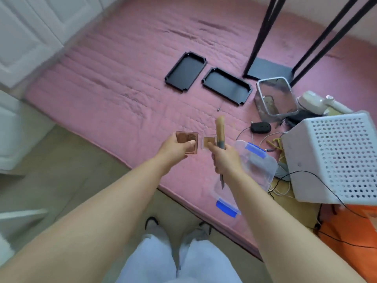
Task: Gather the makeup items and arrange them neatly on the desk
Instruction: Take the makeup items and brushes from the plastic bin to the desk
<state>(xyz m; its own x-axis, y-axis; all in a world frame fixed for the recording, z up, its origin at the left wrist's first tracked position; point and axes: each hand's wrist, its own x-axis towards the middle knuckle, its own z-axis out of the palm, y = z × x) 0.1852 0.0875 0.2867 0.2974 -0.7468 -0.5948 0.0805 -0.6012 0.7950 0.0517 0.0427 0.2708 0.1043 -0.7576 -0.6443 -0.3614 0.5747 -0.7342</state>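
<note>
Nearest the camera are the person's pale trousers (179, 262) and dark slippers (152, 221), standing on the floor at the edge of a pink mat (122, 68). Both bare forearms reach forward and slightly inward over the mat's near edge, the hands close together but apart.

The left hand (175, 149) is held palm-in, its thumb laid across the top of a brown square compact (187, 139) and its fingers curled beneath, gripping it flat in the air above the mat.

The right hand (224, 158) is closed in a fist around a brush (220, 129), which stands nearly upright: the tan bristle end rises above the fist and the thin dark handle tip pokes out below. The same hand's thumb and forefinger also pinch a small clear case (208, 142) beside the brush.

Under the right wrist lies a clear lid (255, 160) with blue clips, on the mat's right edge. To its right sits a tilted white perforated basket (336, 160), with tangled cables (263, 139) and a black mouse (260, 127) nearby.

Farther out on the mat lie two black trays (206, 78), side by side and just apart. Right of them stands a clear bin (275, 97), and behind that a black stand (269, 68) with slanting legs. White cabinets (26, 37) fill the far left.
</note>
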